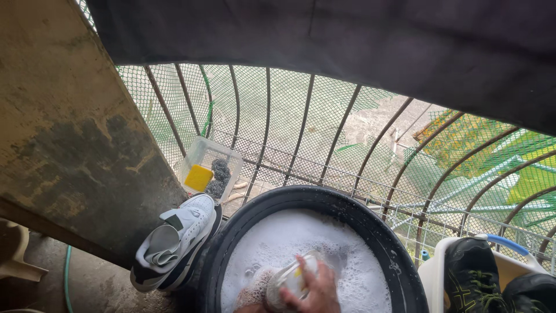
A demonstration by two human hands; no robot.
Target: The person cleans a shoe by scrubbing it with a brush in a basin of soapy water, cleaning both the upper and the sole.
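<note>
A round black tub (394, 255) full of white soapy foam sits at the bottom centre. My right hand (317, 291) is over the foam, its fingers closed around a pale, wet object with a yellow spot (288, 279); I cannot tell what kind of thing it is. A sliver of skin at the bottom edge looks like my left hand (248, 308), half sunk in foam, and its grip is hidden. A white sneaker (174, 243) leans on its side against the tub's left rim.
A clear plastic box (202, 152) with a yellow sponge and dark scrubbers leans on the curved metal grille with mesh (301, 122). A white bucket (431, 272) at right holds black shoes (472, 266) with green laces. A stained concrete wall (63, 133) rises at left.
</note>
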